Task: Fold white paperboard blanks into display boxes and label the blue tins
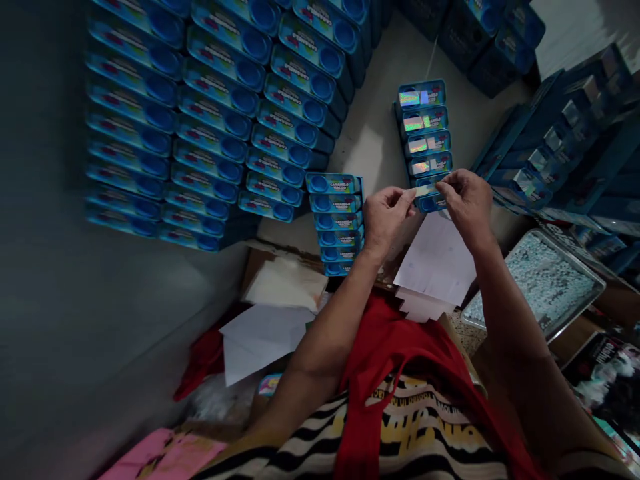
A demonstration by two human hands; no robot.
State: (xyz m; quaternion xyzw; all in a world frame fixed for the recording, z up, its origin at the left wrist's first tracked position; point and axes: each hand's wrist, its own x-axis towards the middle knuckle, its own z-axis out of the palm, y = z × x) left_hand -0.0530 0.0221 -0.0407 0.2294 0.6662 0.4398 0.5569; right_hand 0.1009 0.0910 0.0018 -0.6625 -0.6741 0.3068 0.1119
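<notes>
Red apron (364, 427) is hanging over our striped shirt (440, 433); blue box stacks (215, 113) are filling the left; box column (425, 121) with shiny stickers is standing ahead; we're pinching a pale strip (427, 191), left hand (384, 221) and right hand (470, 205) clamping opposite ends, over the column's near end.

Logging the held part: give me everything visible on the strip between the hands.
The strip is short, narrow, pale and thin, apparently paper or film, with no print legible. It spans roughly straight between the left hand and right hand, pinched at each end by fingers that partly hide it. It lies over the near end of a row of blue boxes; whether it touches them, I cannot tell.
</notes>
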